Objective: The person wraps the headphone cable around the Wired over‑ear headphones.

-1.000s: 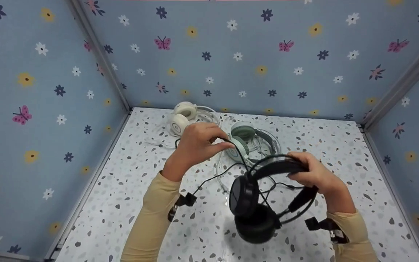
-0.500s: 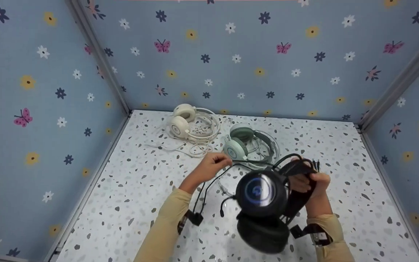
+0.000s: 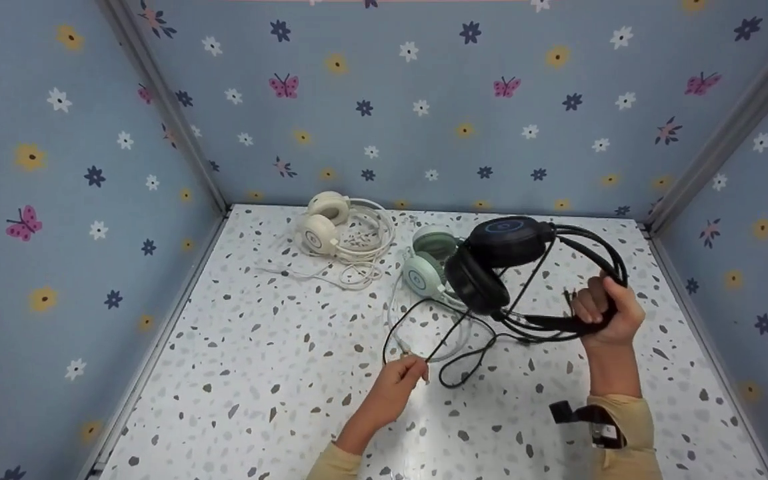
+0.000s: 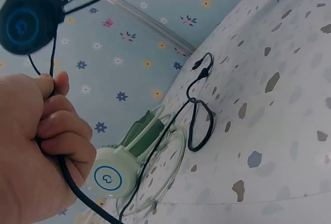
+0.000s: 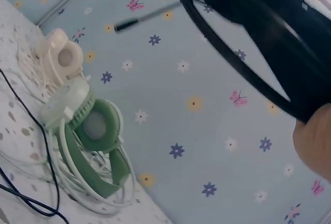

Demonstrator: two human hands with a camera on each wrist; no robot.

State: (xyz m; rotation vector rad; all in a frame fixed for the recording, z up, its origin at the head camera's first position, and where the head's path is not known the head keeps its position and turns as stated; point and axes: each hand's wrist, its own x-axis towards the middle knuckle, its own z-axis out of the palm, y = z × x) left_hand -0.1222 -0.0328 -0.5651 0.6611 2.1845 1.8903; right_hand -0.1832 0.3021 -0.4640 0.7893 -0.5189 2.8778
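My right hand [image 3: 611,310] grips a pair of black headphones [image 3: 507,243] by the headband, holding them up over the right side of the table. Their ear cups point left, with a blue logo on the upper one. Lower and to the left, my left hand [image 3: 394,390] curls round the black cable [image 3: 451,337] of the headphones. The left wrist view shows this cable [image 4: 75,185] running out below the fist, while a looped stretch lies over the speckled table. Behind the black pair, partly covered by it in the head view, lie mint-green headphones [image 3: 424,273].
White headphones [image 3: 321,233] with a coiled cable lie at the back of the speckled table [image 3: 257,347]. Blue flower-patterned panels [image 3: 384,87] wall in the back and both sides. A thin microphone boom [image 5: 126,25] sticks out in the right wrist view.
The black headphones have swung up and right, their ear cups turning away from the table's front. My left hand has come down toward the front with the cable.
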